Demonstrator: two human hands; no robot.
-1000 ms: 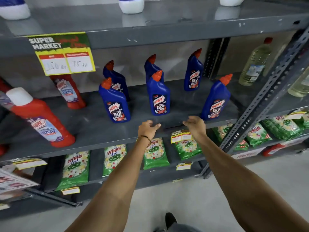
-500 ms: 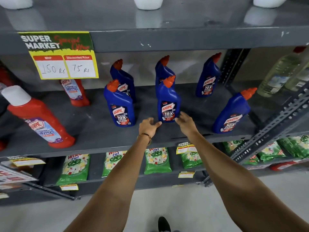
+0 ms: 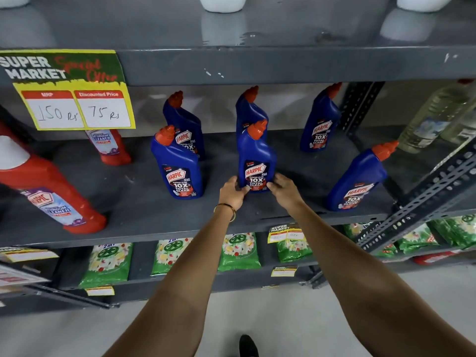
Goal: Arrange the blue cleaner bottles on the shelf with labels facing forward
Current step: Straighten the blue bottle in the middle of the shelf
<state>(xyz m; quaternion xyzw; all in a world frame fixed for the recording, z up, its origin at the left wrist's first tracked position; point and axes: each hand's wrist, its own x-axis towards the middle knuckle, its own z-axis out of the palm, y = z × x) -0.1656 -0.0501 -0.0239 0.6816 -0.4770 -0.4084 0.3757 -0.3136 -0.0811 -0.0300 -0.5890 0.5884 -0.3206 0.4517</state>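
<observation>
A grey metal shelf [image 3: 144, 210] in a shop carries cleaner bottles, with a pale floor below and a slotted upright at the right. A price sign [image 3: 74, 99] hangs from the shelf above at the left.

Five blue bottles show: a front left bottle [image 3: 179, 166], a back left bottle [image 3: 186, 127] just behind it, a middle bottle [image 3: 256, 161], a back middle bottle [image 3: 249, 109] behind that, a back right bottle [image 3: 320, 122] and a front right bottle [image 3: 358, 179], which makes six. Two red bottles [image 3: 51, 191] stand at the left, and five green packets [image 3: 108, 264] are visible on the lower shelf.

All the blue bottles stand upright, long axis vertical, orange caps up, labels towards the viewer; the back middle one's label is mostly hidden.

The left hand [image 3: 233, 193] and right hand [image 3: 282, 188] grasp the middle bottle at its base from either side, near the shelf's front centre.
</observation>
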